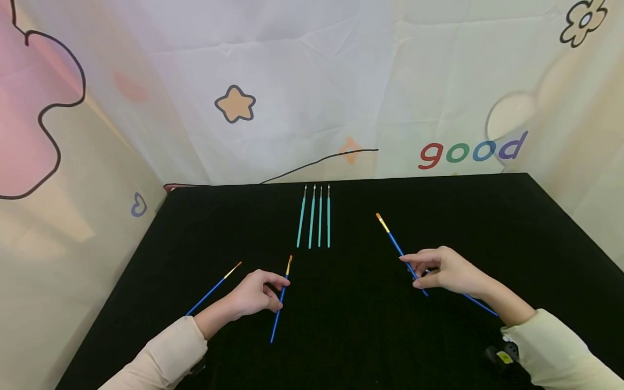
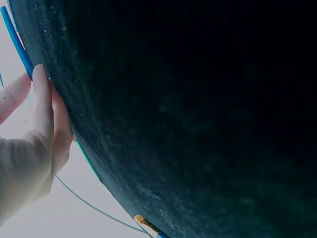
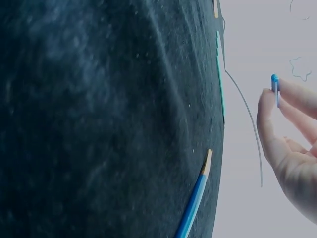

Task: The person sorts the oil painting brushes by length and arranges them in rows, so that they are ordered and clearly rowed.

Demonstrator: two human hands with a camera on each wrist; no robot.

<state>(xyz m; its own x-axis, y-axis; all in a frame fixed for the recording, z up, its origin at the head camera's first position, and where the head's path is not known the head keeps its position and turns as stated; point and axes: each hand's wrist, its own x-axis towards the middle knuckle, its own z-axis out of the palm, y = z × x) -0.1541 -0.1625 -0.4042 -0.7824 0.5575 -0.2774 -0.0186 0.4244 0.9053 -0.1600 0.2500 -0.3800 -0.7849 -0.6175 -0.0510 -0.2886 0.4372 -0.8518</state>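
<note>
My left hand [image 1: 253,294] pinches a blue paintbrush [image 1: 275,325] between thumb and fingers, its brown bristles pointing away from me. In the left wrist view the blue handle [image 2: 17,44] stands out past the fingertips. Farther right, my right hand [image 1: 453,272] grips another blue paintbrush [image 1: 395,244] by its handle, bristle end up and to the left. The right wrist view shows that handle's end [image 3: 275,79] between the fingertips. One more blue paintbrush [image 1: 209,294] lies beside my left wrist. Another blue paintbrush [image 1: 480,305] lies partly hidden under my right hand and wrist.
Several thin teal brushes [image 1: 319,222] lie side by side near the back of the black table [image 1: 361,325]. Behind it hangs a pale printed cloth [image 1: 312,97] with a star and the word "good". Cloth also borders both sides.
</note>
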